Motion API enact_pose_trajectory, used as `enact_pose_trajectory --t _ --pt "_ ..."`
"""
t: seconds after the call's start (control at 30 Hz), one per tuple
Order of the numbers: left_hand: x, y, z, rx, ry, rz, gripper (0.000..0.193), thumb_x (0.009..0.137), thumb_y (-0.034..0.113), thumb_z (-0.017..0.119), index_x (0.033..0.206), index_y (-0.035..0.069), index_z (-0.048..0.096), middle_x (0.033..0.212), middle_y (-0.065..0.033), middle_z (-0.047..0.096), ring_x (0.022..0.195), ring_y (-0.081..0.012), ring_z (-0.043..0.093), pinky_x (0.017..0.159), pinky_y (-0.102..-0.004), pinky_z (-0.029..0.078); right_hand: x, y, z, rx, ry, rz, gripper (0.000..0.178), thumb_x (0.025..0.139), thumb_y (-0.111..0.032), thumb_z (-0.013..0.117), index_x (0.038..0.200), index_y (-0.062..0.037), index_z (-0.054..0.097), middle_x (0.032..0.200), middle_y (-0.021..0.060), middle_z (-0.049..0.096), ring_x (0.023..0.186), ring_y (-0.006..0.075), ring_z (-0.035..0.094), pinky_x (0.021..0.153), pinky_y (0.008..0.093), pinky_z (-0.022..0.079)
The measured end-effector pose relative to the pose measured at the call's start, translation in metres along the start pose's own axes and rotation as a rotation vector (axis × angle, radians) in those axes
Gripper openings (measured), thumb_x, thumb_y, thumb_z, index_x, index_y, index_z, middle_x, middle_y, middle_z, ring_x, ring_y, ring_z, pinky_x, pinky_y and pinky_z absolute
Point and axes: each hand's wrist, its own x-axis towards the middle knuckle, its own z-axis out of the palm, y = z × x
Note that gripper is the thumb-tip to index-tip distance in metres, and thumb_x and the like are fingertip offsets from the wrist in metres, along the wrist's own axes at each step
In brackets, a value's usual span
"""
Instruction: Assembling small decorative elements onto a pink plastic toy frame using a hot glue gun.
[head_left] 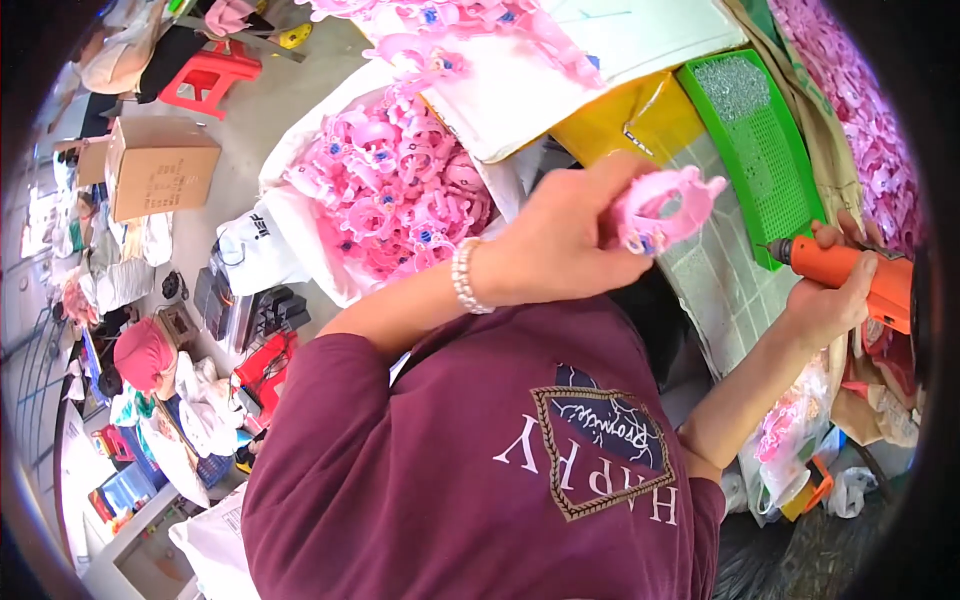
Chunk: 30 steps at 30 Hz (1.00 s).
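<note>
My left hand [560, 235] is closed round a pink plastic ring-shaped piece [668, 210] with small knobs and a blue-and-white spot at its lower edge. It is held up over the front of the work table [725, 300]. My right hand [835, 295] grips an orange electric screwdriver [850, 275] at the right, its dark tip pointing left toward the ring. The tip is apart from the pink piece. Between them, a little farther off, lies a green perforated tray [790, 170] with a heap of small silvery screws [732, 88] at its far end.
A white sack [285, 180] full of similar pink pieces [390, 190] stands at the left. More pink pieces [870, 110] are heaped far right. A yellow box [625, 120] adjoins the tray. Behind at left are a cardboard box [165, 170], a red stool [212, 75] and other people.
</note>
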Motion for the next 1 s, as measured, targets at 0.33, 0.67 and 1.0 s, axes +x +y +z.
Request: enact_pose_trajectory --t 0.33,0.67,1.0 --pt "-0.018 0.036 -0.061 -0.362 0.539 0.123 0.054 0.072 -0.012 0.064 0.120 0.002 0.042 0.095 -0.0091 0.060 0.075 -0.0142 0.061 0.061 -0.0261 0.052 -0.014 -0.002 0.002 0.059 -0.040 -0.042 0.037 0.085 -0.019 0.054 0.110 0.0066 0.043 0.095 0.0187 0.055 0.066 0.0203 0.056 0.066 0.0356 0.048" --pt "-0.016 0.031 -0.057 -0.447 0.480 0.133 0.057 0.075 -0.008 0.063 0.124 0.004 0.037 0.094 -0.0067 0.059 0.072 -0.0127 0.060 0.058 -0.0239 0.050 -0.022 -0.005 -0.002 0.057 -0.045 -0.005 0.034 0.087 -0.019 0.052 0.110 0.0031 0.042 0.093 0.0133 0.054 0.067 0.0159 0.054 0.064 0.0293 0.045" --pt "-0.020 0.048 -0.070 -0.425 0.559 0.220 0.053 0.074 -0.010 0.062 0.121 0.004 0.042 0.093 -0.0044 0.058 0.074 -0.0108 0.059 0.058 -0.0228 0.049 -0.018 0.005 -0.004 0.071 -0.040 0.026 0.032 0.088 -0.017 0.052 0.112 0.0024 0.042 0.093 0.0124 0.052 0.066 0.0141 0.053 0.064 0.0288 0.046"
